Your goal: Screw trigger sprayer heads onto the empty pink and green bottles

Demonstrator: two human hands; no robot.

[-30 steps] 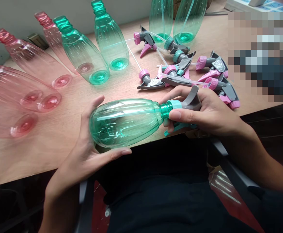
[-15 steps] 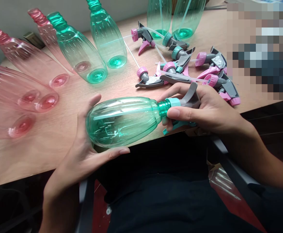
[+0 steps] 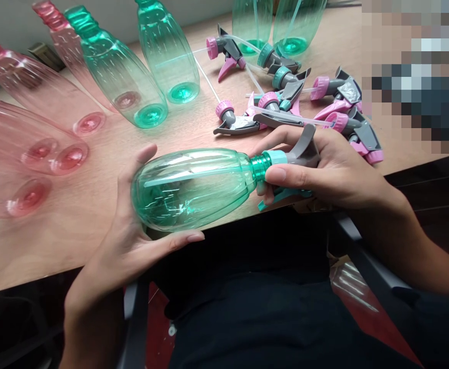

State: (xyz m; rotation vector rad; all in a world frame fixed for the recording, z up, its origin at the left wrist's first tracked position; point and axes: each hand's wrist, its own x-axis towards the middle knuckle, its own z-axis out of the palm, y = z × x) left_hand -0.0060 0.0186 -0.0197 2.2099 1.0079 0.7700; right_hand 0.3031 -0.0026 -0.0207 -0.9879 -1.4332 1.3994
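Observation:
A clear green spray bottle [image 3: 194, 189] lies sideways between my hands, above the table's front edge. My left hand [image 3: 132, 225] cups its base, the thumb along the lower side. My right hand [image 3: 317, 174] pinches the neck and collar, with the thumb on the near side. On the neck sits a trigger sprayer [image 3: 301, 148] with a pale teal collar and grey head; my right fingers and palm partly hide it. A teal trigger shows below that hand. A straw runs inside the bottle.
Loose trigger sprayers [image 3: 268, 105], pink and teal, lie heaped behind my right hand. Open green bottles [image 3: 170, 56] and several pink bottles [image 3: 28, 87] stand at the left and back. Two green bottles [image 3: 253, 25] with straws stand at the back. The wooden table [image 3: 74, 230] ends before my lap.
Both hands keep the same hold on the spray bottle. The view has shifted slightly, so the table things appear a little higher and further left. Nothing has been let go.

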